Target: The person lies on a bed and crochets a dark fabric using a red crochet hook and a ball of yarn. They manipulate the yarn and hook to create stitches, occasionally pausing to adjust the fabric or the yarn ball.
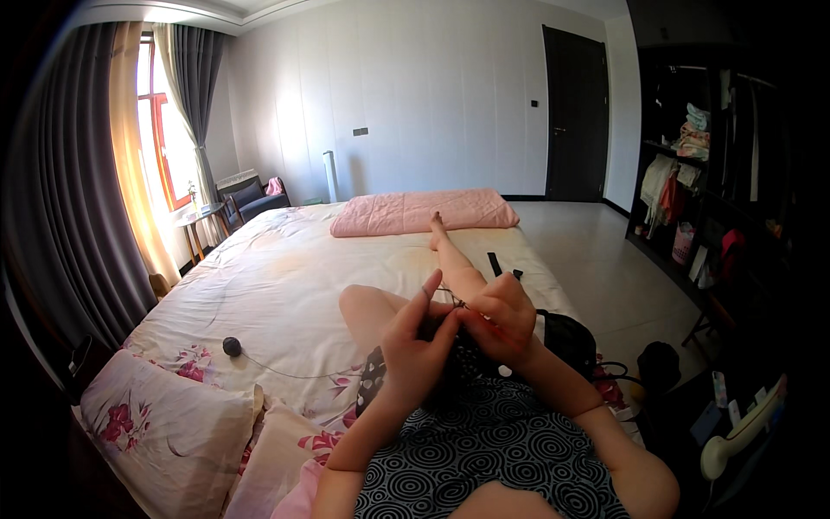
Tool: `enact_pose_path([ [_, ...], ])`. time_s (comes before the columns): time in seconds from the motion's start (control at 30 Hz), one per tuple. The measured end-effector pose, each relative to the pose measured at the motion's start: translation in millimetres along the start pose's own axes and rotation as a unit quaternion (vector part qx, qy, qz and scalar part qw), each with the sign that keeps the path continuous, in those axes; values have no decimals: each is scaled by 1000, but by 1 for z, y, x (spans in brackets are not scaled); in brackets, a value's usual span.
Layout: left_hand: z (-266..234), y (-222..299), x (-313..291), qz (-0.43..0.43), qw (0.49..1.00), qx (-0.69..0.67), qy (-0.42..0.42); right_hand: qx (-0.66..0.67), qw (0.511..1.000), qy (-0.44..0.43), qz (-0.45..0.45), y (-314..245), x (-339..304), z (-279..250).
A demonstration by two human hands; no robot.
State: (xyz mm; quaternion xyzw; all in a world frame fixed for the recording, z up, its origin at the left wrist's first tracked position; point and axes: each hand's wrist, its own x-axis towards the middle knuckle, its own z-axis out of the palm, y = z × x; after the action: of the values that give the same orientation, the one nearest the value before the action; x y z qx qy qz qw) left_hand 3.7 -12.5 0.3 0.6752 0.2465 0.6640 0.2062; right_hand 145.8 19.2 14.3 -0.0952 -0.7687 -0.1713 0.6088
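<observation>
A small piece of dark yarn work (457,303) is between my two hands, above my lap. My left hand (413,336) pinches it at the thumb, with the index finger raised and a dark strand running from that finger. Closed at the other side of the piece is my right hand (503,318), its fingertips meeting the left thumb. Whatever thin tool it may hold is too small to make out. A dark ball of yarn (232,347) lies on the bed to the left, and its strand trails across the sheet toward me.
I sit on a bed with a floral sheet (285,268), one leg stretched out. A folded pink quilt (424,213) lies across its foot. Pillows (173,424) are at near left, a black bag (566,337) beside my right arm. Open shelves (683,156) stand at right.
</observation>
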Motion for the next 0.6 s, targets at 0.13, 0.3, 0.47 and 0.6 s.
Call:
enact_pose_path([
  [0.13, -2, -1, 3, -101, 974, -200, -34, -54, 993, 22, -99, 0, 1, 0],
  [0.3, -17, 1, 10, -195, 903, -368, -106, 20, 994, 21, -103, 6, 0, -4],
  [0.47, -20, 1, 11, -212, 896, -376, -105, 54, 996, 21, -63, 11, -5, -11],
  [0.6, -23, -1, 12, -223, 892, -376, -111, 119, 993, -5, 4, 10, -3, -18],
])
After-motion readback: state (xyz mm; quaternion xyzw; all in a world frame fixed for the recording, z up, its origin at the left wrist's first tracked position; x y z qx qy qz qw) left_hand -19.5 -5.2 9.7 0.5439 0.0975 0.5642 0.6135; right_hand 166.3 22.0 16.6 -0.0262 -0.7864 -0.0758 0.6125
